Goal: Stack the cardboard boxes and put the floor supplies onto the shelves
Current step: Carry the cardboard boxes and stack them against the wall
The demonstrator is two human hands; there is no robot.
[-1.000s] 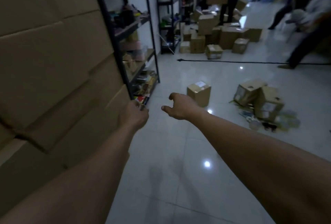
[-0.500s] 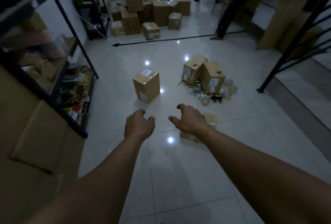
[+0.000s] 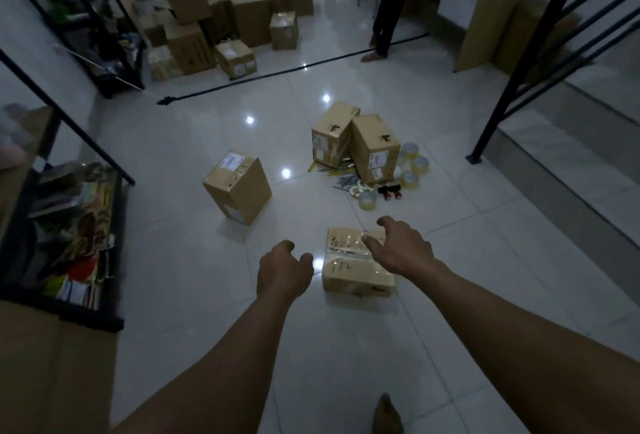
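While both arms are stretched forward over the white tiled floor, entry runs left to right. Far left: black metal shelf, bottom tier crowded with mixed coloured supplies, items too blurred to name; plain brown cardboard stands in front of it at the lower corner. Next, an upright cardboard box alone on the tiles, taped shut, one white label on its top and another low on its side; print too small to read. Left hand: palm down, fingers loosely curled, holding nothing, just left of the flat box and apart from it. Flat box: low, brown, lying directly ahead of me between the hands, clear tape across the top, dark handwriting in two lines. Upper line starts with what reads as "906", the rest lost under glare and my hand; lower line not legible. Right hand: over the far right part of that box's top, fingers spread and bent downward, gripping nothing; whether the fingertips touch the cardboard I cannot tell. Beyond, right of centre: two tall boxes leaning together, white labels and small dark marks on them, unreadable. Clear tape rolls and small loose items lie at their base. Far right: black stair railing.
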